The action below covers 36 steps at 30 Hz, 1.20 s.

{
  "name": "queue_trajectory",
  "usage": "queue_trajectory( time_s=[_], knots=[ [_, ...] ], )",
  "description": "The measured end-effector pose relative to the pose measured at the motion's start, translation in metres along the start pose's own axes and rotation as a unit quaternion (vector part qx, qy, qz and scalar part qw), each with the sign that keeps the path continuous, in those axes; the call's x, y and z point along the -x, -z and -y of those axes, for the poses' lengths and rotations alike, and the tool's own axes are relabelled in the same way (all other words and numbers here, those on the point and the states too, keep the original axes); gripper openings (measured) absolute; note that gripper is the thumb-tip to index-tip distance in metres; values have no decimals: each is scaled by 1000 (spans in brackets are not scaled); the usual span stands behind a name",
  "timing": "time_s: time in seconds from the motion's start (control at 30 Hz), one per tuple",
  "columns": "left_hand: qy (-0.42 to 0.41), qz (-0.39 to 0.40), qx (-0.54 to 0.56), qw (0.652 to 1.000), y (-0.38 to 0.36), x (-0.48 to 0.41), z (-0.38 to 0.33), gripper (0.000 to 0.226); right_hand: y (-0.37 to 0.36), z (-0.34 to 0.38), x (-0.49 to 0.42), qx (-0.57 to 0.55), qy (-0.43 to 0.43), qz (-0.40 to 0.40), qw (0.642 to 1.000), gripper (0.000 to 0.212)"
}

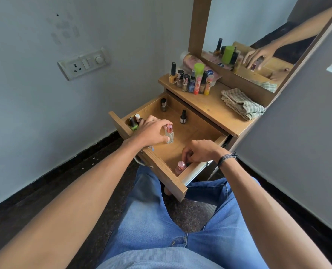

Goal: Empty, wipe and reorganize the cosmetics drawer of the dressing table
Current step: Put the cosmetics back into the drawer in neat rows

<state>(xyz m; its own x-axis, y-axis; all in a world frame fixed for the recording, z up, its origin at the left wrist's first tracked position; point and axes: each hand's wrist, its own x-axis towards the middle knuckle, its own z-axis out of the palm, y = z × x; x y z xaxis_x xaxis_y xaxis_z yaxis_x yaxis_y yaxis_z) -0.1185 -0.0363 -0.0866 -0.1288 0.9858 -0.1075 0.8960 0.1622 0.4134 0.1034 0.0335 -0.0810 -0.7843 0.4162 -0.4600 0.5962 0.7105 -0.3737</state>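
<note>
Showing the open drawer (167, 177): left hand (151, 131) clamped round a clear bottle (169, 135) near its front edge; right hand (200, 151) curled over a pink bottle (180, 166) in its front right corner, grip unclear. Likely hazard: a knock toppling slim upright bottles.

We see a white switch and socket plate (84, 63) on the pale wall (35, 94), a dark speckled floor (44, 191) along its foot, and blue jeans (151, 220) nearest us.

Left grip (151, 131) holds clear bottle (169, 135)
</note>
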Motion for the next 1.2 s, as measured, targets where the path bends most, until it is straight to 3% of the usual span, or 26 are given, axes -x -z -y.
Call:
queue_trajectory(
  time_s=[0.33,0.53,0.7,1.0,1.2],
  knots=[
    [24,-39,-49,998,-9,1,-18,42,-11,-6,3,3,2,-132,991,22],
    [-14,-16,-45,999,-12,13,-26,36,-16,-9,5,-16,12,-177,984,22],
    [-53,8,-23,998,-12,20,-34,31,-26,-10,8,-30,5,-270,962,20],
    [-27,128,-5,991,-5,31,-47,46,-34,-10,6,-25,5,-333,943,22],
    [-40,209,11,977,2,36,-58,41,-36,-12,4,-25,3,-342,939,22]
  ],
)
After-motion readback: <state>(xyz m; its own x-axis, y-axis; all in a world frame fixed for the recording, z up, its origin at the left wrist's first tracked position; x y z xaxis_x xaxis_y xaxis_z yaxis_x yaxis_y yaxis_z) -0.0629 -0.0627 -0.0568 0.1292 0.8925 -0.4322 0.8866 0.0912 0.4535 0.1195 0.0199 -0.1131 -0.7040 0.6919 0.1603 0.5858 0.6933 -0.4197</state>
